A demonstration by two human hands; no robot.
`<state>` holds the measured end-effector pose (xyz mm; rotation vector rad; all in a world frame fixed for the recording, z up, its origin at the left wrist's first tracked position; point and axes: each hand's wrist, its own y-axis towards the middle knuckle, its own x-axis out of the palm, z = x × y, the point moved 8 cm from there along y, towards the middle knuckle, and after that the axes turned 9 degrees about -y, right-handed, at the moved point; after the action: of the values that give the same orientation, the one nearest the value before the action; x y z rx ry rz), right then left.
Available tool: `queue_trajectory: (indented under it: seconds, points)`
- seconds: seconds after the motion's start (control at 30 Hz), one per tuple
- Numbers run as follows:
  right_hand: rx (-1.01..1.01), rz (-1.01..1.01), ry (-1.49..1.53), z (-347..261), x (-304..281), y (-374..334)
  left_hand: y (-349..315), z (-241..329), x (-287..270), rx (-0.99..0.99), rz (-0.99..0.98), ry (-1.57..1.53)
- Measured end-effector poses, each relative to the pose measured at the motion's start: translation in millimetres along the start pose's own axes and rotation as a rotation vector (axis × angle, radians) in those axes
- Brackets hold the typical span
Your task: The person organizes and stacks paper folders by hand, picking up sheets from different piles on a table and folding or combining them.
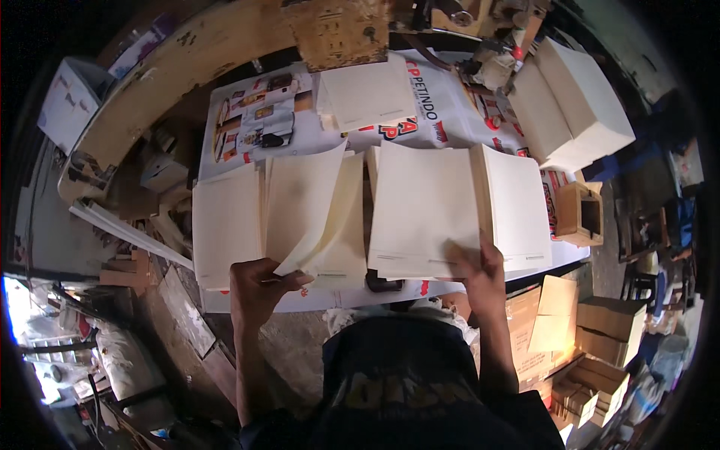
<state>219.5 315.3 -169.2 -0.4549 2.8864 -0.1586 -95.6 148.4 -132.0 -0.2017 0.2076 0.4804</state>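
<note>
Several stacks of cream paper stand side by side along the near half of the table. My left hand (262,279) pinches the lower corner of some sheets (302,191), lifted and curled off the second stack from the left (345,251). My right hand (481,271) grips the lower right corner of the third stack (424,206), its thumb blurred on the top sheet and a finger along the edge. Whether it holds one sheet or several I cannot tell. The outer stacks, at left (225,225) and right (519,206), lie untouched beside them.
A smaller pile of paper (367,94) lies farther back on the printed sheet covering the table (450,101). Tall cream paper blocks (574,105) stand at the far right, near a small wooden box (579,214). Cardboard boxes (611,322) sit lower right. A wooden beam (217,60) borders the back.
</note>
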Motion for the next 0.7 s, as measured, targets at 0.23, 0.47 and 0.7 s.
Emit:
queue_trajectory:
  seconds: [0.23,0.47,0.7]
  points:
    - [-0.135,0.033,-0.101,-34.8,26.7,-19.2,-33.6,-60.7,-79.8,0.2,0.602,-0.668]
    - [0.193,-0.377,0.641,-19.5,162.2,-28.0,2.4,-98.8,-101.9,0.174,0.59,-0.279]
    - [0.109,-0.684,0.775,-46.2,169.7,-41.6,-6.3,37.7,-49.0,0.311,0.252,0.556]
